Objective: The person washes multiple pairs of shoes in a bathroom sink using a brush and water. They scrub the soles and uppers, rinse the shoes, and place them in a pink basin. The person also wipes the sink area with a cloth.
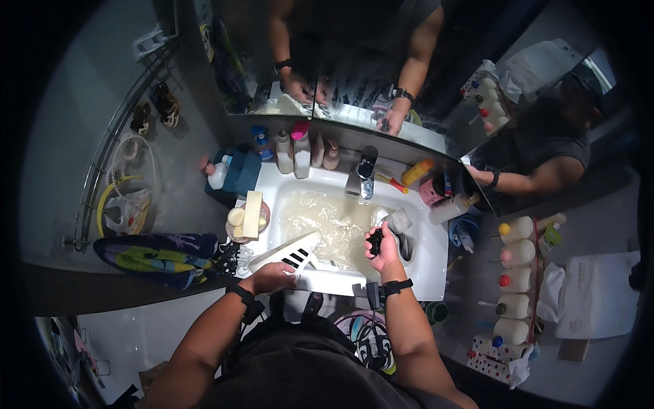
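The left hand [271, 278] has its fingers curled tight around the heel end of a white sneaker [289, 253] with black stripes on its side, holding it at the front left rim of the white sink [422, 269]; the shoe's toe points up and to the right, out over the murky, soapy water that fills the basin. The left forearm comes in from the lower edge and angles up and to the right, a dark band around the wrist. The right hand [383, 249] is clenched around a small dark object [375, 240], apparently a brush, though its exact kind cannot be told, and holds it over the right part of the basin, just below a second pale shoe [394, 220] that lies partly in the water near the chrome tap [366, 175]. The right forearm rises almost straight up from the lower edge, with a black watch on the wrist. On the left rim of the sink sits a soap dish [246, 218] with bars of soap, and several bottles [293, 151] stand along the back ledge below the mirror [354, 61]. A patterned towel [160, 253] hangs to the left of the sink.
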Demonstrator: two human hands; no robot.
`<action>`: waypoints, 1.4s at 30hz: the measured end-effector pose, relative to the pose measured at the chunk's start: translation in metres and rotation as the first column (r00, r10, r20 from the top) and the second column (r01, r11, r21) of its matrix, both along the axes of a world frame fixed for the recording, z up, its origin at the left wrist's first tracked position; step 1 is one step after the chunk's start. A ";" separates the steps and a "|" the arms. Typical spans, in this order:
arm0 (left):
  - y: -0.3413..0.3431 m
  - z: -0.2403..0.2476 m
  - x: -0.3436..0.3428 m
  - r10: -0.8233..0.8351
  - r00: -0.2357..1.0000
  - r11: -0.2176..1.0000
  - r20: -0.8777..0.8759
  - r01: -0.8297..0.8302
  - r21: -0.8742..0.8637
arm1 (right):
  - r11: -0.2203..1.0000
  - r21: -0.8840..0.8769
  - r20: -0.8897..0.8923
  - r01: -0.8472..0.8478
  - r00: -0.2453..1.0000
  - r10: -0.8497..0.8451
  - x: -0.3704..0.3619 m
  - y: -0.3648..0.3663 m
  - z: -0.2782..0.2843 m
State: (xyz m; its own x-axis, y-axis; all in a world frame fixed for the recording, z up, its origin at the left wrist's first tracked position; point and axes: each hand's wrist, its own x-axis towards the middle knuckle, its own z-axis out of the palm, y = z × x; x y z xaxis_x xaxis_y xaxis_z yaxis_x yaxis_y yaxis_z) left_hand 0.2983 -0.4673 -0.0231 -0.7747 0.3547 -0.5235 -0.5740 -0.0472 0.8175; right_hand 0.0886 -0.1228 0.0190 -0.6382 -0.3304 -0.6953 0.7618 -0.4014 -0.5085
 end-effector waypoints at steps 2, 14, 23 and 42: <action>0.000 0.000 -0.002 0.029 0.998 0.998 0.063 -0.032 0.046 | 1.000 0.026 0.013 0.005 1.000 -0.006 0.000 -0.001 0.004; 0.002 0.014 0.000 -0.045 0.999 0.981 -0.021 0.040 -0.192 | 0.897 0.428 -0.194 0.108 0.981 -0.025 -0.005 -0.019 0.021; 0.005 0.014 0.003 -0.121 0.986 0.939 -0.111 0.078 -0.334 | 0.985 0.171 -0.204 -0.007 0.978 0.042 -0.018 0.002 0.062; 0.034 0.046 -0.003 -0.641 0.739 0.366 -0.208 0.056 -0.929 | 0.120 0.978 -0.202 0.172 0.927 0.316 0.034 0.280 -0.071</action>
